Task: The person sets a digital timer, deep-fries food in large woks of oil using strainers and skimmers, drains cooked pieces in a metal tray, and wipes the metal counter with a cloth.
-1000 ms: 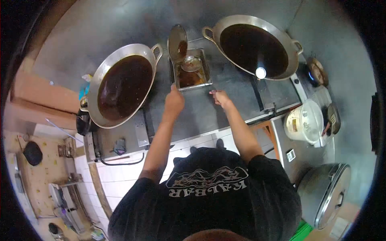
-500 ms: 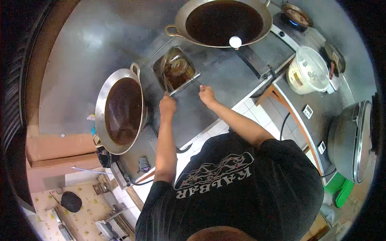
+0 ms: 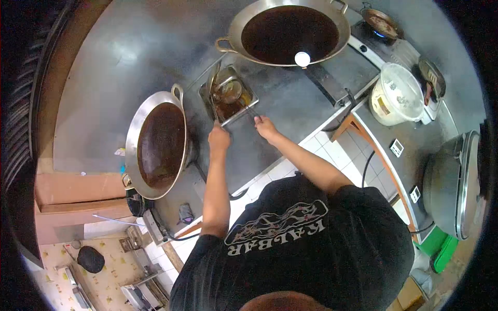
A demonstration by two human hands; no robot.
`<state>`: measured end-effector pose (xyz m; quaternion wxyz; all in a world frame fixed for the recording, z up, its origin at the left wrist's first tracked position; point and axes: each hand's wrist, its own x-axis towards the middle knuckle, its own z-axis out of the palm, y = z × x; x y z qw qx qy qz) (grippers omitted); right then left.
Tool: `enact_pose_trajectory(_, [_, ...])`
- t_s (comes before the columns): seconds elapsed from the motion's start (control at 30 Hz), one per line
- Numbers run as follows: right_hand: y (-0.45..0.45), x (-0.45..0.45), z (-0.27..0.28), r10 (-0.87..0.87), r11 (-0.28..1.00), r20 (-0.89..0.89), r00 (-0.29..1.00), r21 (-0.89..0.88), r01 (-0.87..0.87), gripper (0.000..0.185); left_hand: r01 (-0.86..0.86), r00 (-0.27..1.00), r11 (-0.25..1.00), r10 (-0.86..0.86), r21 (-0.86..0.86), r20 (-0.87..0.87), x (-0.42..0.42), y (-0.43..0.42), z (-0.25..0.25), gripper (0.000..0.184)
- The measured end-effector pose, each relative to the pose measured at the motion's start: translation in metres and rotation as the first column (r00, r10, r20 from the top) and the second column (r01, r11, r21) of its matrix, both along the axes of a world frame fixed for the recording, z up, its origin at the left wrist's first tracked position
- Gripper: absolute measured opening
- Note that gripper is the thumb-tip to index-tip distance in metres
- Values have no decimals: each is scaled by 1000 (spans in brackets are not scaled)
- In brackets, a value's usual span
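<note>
- Left hand (image 3: 219, 137): closed round handle; left ladle (image 3: 212, 85) on edge at tray (image 3: 236, 116), upper centre.
- Right hand (image 3: 263, 127): closed on right ladle (image 3: 231, 92), same tray.
- Left pan (image 3: 134, 127), top pan (image 3: 237, 30): flank tray.
- Desk (image 3: 290, 98): open strip, tray to front edge.

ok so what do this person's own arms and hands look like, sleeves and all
Short black sleeves, part of a black T-shirt with pale line art and the word KALBAR printed on it. Below the sleeves the forearms are bare. The left hand and right hand wear no gloves, and neither wrist shows a watch or band.
</note>
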<state>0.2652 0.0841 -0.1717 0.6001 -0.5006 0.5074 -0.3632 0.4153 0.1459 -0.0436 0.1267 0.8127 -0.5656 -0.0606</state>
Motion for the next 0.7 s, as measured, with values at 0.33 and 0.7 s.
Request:
enact_pose_trajectory(0.33, [12,-91,-1,368,889,73,927,264,-374,90,-151,975,978,124,-141,-186,1,75,-16,42])
enact_pose_trajectory(0.7, [105,-249,-108,-64,777,179,982,626,-63,78,-145,963,974,98,-175,-250,6,106,-34,40])
